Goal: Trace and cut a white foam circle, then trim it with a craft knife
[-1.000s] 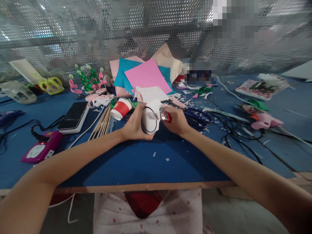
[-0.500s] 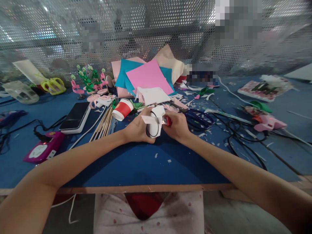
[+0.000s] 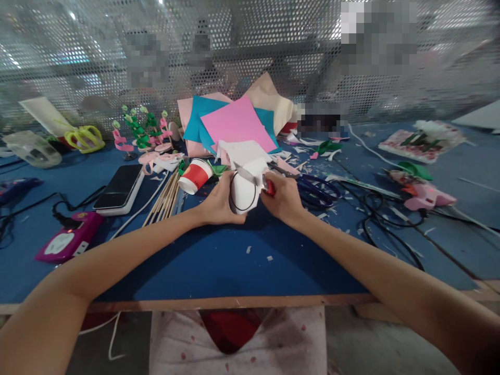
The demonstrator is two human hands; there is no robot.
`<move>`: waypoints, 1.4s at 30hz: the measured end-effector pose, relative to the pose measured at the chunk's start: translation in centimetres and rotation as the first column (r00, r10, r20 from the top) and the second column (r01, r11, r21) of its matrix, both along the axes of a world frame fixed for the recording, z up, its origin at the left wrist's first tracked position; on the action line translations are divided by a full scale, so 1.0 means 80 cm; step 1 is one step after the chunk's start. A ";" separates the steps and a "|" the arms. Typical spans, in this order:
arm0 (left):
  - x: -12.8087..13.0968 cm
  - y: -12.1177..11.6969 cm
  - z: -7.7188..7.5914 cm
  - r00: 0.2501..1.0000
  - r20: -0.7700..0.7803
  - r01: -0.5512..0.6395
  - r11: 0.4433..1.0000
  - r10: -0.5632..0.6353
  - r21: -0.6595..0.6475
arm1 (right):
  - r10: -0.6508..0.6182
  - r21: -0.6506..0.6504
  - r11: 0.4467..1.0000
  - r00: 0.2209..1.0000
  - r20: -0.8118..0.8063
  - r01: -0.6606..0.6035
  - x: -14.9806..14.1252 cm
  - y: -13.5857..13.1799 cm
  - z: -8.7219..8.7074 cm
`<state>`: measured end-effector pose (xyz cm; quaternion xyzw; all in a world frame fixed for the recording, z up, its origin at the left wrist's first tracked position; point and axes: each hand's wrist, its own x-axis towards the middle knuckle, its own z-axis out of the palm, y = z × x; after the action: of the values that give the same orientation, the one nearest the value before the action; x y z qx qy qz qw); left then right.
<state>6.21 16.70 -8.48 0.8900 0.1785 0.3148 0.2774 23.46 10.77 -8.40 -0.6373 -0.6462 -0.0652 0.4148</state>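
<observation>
We have our left hand (image 3: 220, 202) clamped on the black-ringed white paper (image 3: 242, 195), just beside our right hand (image 3: 285, 198), which grips a red-handled cutter (image 3: 270, 187), and we judge the paper light, bendable and easily creased, best pinched at its outer edge, though our grip hides its left side and much of the cutter.

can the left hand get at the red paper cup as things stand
Probably yes: the red paper cup lies tipped close to the left hand, with nothing visibly blocking it. But that hand grips white paper, so it may need to let go first.
</observation>
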 end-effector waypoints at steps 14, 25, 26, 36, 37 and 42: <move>-0.002 0.006 -0.004 0.956 0.279 0.160 0.962 -0.096 -0.219 | 0.009 -0.009 1.000 1.000 0.012 -0.009 -0.001 0.003 0.003; -0.001 0.004 0.003 0.999 0.051 0.004 0.995 0.001 -0.095 | -0.044 -0.061 0.997 0.996 0.082 0.050 0.017 0.010 -0.009; -0.001 0.004 0.003 1.000 0.028 -0.010 0.998 0.011 -0.060 | -0.044 -0.061 0.997 0.995 0.094 0.049 0.017 0.010 -0.010; 0.001 -0.001 -0.002 0.999 -0.032 0.013 0.995 -0.010 0.096 | -0.068 -0.061 0.995 0.990 0.123 0.076 0.011 0.002 -0.007; 0.001 0.000 -0.003 0.999 -0.041 0.013 0.995 -0.009 0.098 | -0.065 -0.056 0.996 0.991 0.121 0.072 0.010 0.002 -0.007; -0.001 0.003 -0.007 0.993 -0.114 -0.021 0.993 0.035 0.120 | -0.058 -0.047 0.997 0.992 0.114 0.063 0.010 -0.001 -0.006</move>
<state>6.16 16.94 -9.02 0.9190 0.1878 0.2766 0.2089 24.24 10.72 -8.85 -0.6623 -0.6503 -0.0971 0.3592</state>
